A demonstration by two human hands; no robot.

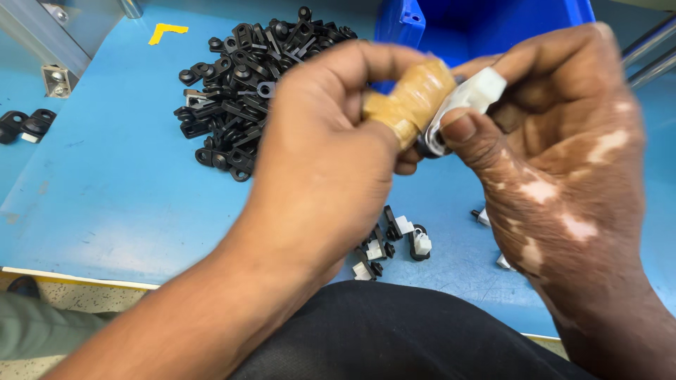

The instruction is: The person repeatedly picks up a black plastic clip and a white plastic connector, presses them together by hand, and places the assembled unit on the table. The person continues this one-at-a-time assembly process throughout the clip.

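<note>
Together both hands (422, 134) pinch a white clip (473, 98) (blue bin (493, 24) behind, yellow corner mark (166, 32) far left).

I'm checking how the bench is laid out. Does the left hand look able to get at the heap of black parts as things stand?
Probably yes. The heap of black parts lies in the open on the blue table, just beyond the left hand, with nothing between. But that hand and the right hand both pinch a small white part.

1 head-worn view only – looks steeply down and forward onto the blue table (105, 190), very close; both hands fill the frame – the person's lap sits at the bottom edge.
</note>
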